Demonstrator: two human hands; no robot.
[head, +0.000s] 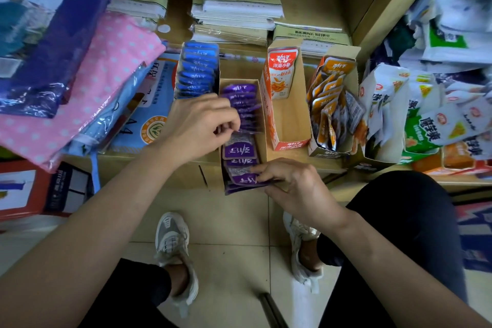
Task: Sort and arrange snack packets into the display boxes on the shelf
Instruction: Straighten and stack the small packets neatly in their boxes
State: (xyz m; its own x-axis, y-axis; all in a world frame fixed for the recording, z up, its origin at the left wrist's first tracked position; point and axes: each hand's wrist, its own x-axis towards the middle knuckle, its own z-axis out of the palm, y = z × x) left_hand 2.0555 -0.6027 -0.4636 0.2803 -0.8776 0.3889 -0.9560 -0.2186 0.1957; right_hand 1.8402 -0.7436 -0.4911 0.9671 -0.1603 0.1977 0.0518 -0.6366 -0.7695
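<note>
A narrow cardboard display box (262, 130) on the shelf holds a row of purple snack packets (242, 104). My left hand (202, 128) has its fingers curled into the row and pinches packets near its middle. My right hand (290, 184) grips a small stack of purple packets (241, 178) at the box's near end, which overhangs the shelf edge. To the left stands a box of blue packets (198, 72). To the right are an orange box (282, 98) with one packet upright at its back, and a box of orange packets (331, 104).
Large white and green snack bags (420, 114) crowd the shelf's right side. Folded pink dotted and blue wrapped goods (87, 82) lie at the left. Stacked booklets (239, 13) sit at the shelf's back. My knees and shoes are over the tiled floor below.
</note>
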